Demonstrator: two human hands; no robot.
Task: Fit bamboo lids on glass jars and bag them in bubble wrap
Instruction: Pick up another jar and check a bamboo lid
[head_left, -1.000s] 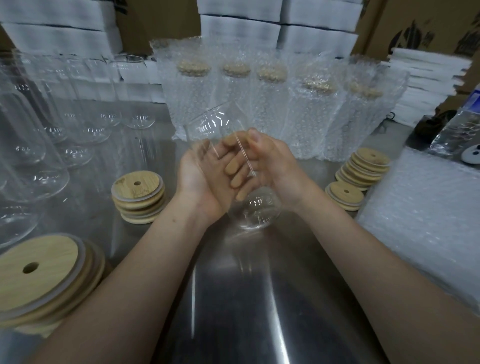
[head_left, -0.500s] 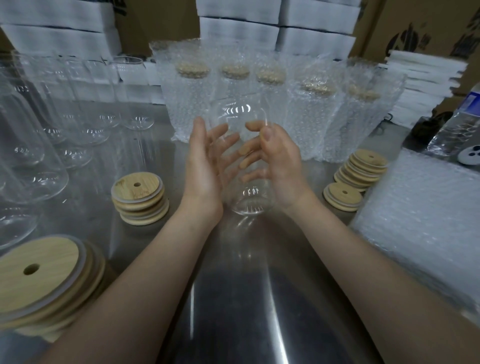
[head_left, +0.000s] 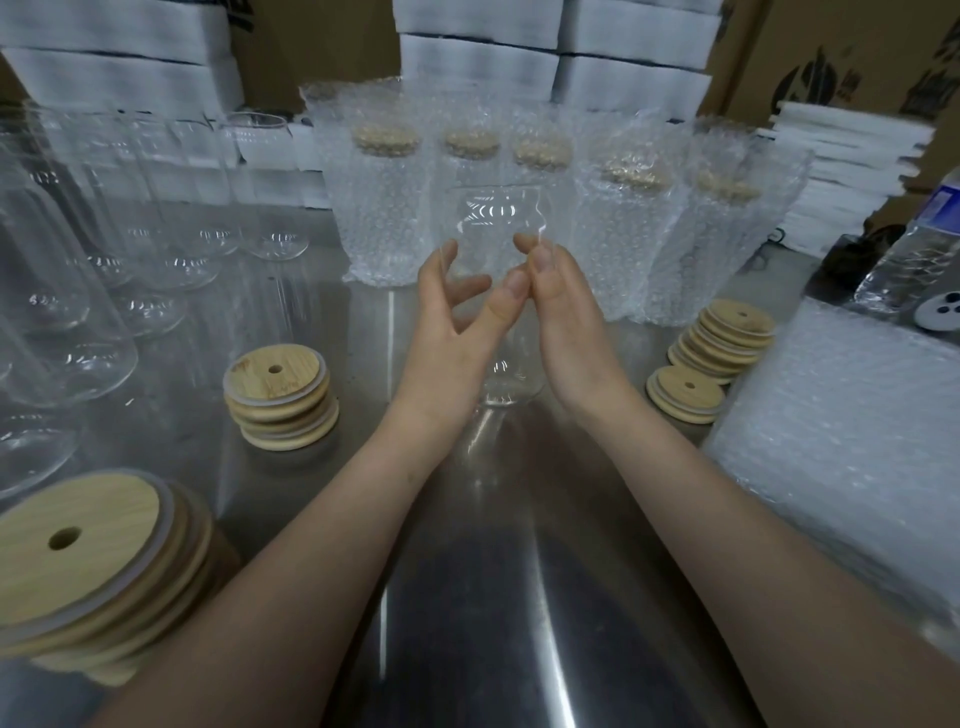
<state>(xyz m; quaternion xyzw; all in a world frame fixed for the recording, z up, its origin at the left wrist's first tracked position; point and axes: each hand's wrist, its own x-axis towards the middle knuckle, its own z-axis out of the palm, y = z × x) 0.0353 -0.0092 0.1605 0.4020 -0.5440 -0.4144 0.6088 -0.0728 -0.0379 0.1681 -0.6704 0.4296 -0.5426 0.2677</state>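
A clear glass jar (head_left: 493, 223) without a lid is upright between my hands, its base low over the steel table (head_left: 483, 597). My left hand (head_left: 447, 327) touches its left side with fingers spread and straight, the thumb across the front. My right hand (head_left: 566, 317) lies flat against its right side, fingertips at the shoulder of the glass. Stacks of round bamboo lids with a centre hole stand at the left (head_left: 280, 400), near left (head_left: 88, 566) and right (head_left: 724, 335). Several lidded jars in bubble wrap bags (head_left: 384, 197) stand in a row behind.
Several empty glass jars (head_left: 67, 260) crowd the left side of the table. A pile of flat bubble wrap bags (head_left: 852, 436) fills the right side, with a water bottle (head_left: 919, 260) behind it. White foam blocks and cardboard boxes line the back.
The jar was tilted with its base toward me; it has swung upright and moved away. My fingers, earlier overlapped under it, have opened out along its sides.
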